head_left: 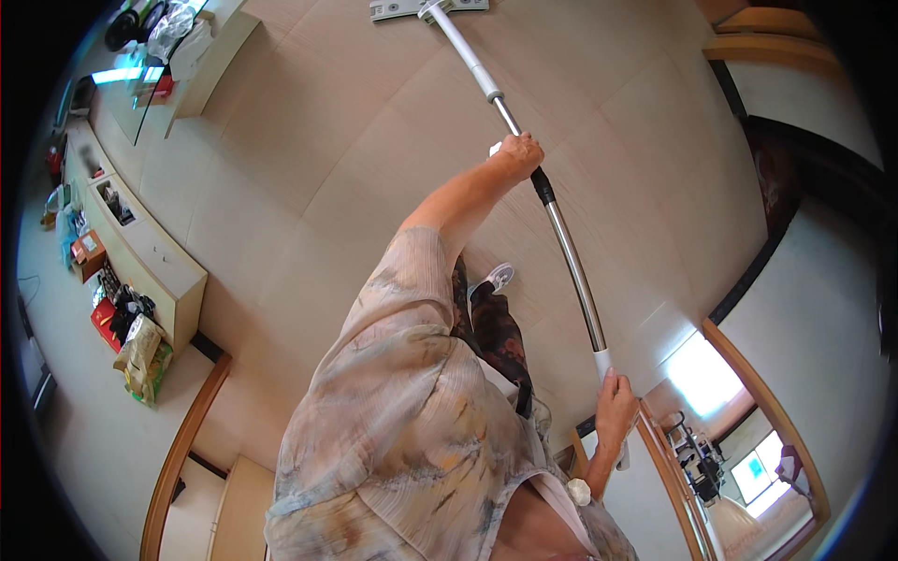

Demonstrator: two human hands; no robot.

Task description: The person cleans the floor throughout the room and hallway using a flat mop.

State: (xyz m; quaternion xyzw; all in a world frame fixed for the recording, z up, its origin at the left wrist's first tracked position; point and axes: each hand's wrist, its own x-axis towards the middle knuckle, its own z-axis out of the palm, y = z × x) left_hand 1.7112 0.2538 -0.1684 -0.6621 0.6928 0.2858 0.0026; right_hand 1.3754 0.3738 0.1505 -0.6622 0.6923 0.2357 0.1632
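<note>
A flat mop with a long metal-and-white handle (572, 266) runs from the lower right up to the top edge of the head view. My left hand (520, 155) is closed round the middle of the handle, just above a black collar, with a small white bit showing beside the fingers. Lower down, my right hand (617, 404) grips the white end section. The pale, wide mop head (402, 9) lies on the tiled floor (374, 131) ahead, partly cut off by the frame's edge.
On the left, a low cabinet (164, 257) carries boxes and bags (140, 346). A glass-topped table (220, 70) stands at the upper left. Wooden furniture (772, 47) is at the upper right. Door frames (182, 458) open at the lower left and lower right. My shoe (500, 277) rests on the floor.
</note>
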